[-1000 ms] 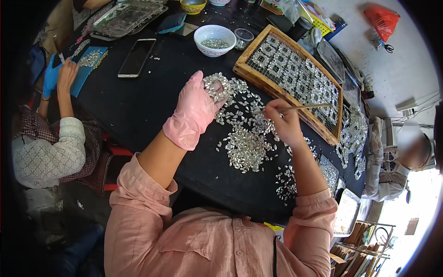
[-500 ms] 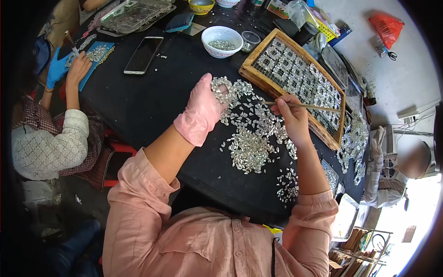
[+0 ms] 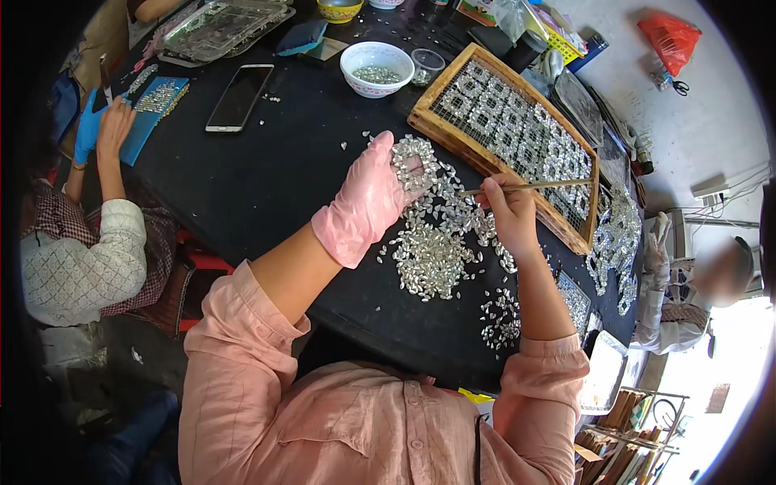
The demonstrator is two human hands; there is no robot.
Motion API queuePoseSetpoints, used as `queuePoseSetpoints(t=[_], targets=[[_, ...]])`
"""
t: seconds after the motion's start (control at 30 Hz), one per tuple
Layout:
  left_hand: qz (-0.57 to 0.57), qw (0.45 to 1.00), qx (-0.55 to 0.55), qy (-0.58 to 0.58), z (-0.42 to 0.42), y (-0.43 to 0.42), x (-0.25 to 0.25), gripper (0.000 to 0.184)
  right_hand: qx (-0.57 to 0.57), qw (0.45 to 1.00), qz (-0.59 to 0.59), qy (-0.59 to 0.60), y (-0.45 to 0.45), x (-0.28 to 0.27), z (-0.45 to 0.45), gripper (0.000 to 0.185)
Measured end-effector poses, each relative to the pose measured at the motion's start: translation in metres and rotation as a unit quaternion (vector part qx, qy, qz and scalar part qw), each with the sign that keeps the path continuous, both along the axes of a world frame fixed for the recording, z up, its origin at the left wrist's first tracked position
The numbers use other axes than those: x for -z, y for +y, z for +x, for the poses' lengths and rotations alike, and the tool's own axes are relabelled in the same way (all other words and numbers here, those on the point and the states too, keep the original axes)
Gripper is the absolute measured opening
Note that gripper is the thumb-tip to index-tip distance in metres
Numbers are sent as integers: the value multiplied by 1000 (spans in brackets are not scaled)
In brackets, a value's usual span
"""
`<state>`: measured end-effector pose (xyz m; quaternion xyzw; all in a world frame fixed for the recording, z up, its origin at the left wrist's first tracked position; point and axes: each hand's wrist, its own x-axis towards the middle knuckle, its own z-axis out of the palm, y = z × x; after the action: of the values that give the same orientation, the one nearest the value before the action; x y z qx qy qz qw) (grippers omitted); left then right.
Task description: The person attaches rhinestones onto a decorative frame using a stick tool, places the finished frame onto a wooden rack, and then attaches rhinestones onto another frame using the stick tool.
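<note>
My left hand (image 3: pixel 364 202), in a pink glove, is closed on a squarish ring of shiny clear rhinestones (image 3: pixel 428 153) with an open middle. Bare, my right hand (image 3: pixel 511 212) pinches a thin stick (image 3: pixel 558 184). One end of it points left toward the ring, apart from it, and the other passes over the wooden frame. Between and below my hands lies a pile of loose silvery drop-shaped stones (image 3: pixel 432 259), with more scattered around. The fingers of my left hand are partly hidden behind the ring.
A wooden-framed mesh tray (image 3: pixel 453 133) carries rows of similar rings. Behind my hands are a white bowl (image 3: pixel 377 71) and a phone (image 3: pixel 240 97). A co-worker's blue-gloved hand (image 3: pixel 87 133) is at the left, beside a blue board (image 3: pixel 145 133). Another person (image 3: pixel 679 307) sits at the right.
My left hand has shifted right with the ring, which now shows its open middle more clearly. My right hand keeps the stick in nearly the same place. The view has moved slightly.
</note>
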<state>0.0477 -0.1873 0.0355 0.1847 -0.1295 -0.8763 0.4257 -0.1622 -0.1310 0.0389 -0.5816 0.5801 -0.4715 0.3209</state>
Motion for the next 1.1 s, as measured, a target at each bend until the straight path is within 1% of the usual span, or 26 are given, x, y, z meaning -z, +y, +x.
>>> queuePoseSetpoints(t=[0.07, 0.17, 0.23, 0.27, 0.37, 0.47, 0.57, 0.67, 0.77, 0.87, 0.97, 1.1], targets=[[10, 1000, -3, -19, 0, 2, -1, 47, 1, 999, -1, 37, -1, 1, 1, 21], [12, 999, 3, -47, -3, 5, -3, 49, 15, 999, -17, -24, 0, -3, 3, 19], [-3, 998, 21, -54, -4, 6, -1, 52, 6, 998, -50, -29, 2, -11, 5, 18], [-29, 998, 50, -38, -3, 5, 1, 58, 1, 997, -67, -31, 3, -16, 7, 17], [-46, 996, 75, -27, -4, 8, 2, 59, 14, 993, -101, -66, 4, -27, 24, 15], [-13, 997, 56, -52, -6, 12, -2, 52, 6, 991, -132, -3, 1, -29, 33, 16], [-58, 996, 69, -7, -4, 14, -1, 45, 28, 990, -140, -7, 1, -30, 38, 16], [-56, 996, 69, 2, -3, 17, -6, 42, 26, 984, -175, 7, 3, -26, 35, 14], [-58, 995, 80, -10, -4, 16, -6, 42, 29, 975, -219, -6, 5, -20, 35, 10], [-55, 994, 91, -3, -5, 14, -1, 45, 27, 965, -246, 87, 6, -20, 31, 8], [-54, 994, 97, -19, -4, 15, -5, 48, 16, 948, -292, 126, 4, -21, 31, 7], [-43, 994, 103, -23, -5, 14, -1, 51, -1, 919, -326, 220, 5, -31, 33, 11]])
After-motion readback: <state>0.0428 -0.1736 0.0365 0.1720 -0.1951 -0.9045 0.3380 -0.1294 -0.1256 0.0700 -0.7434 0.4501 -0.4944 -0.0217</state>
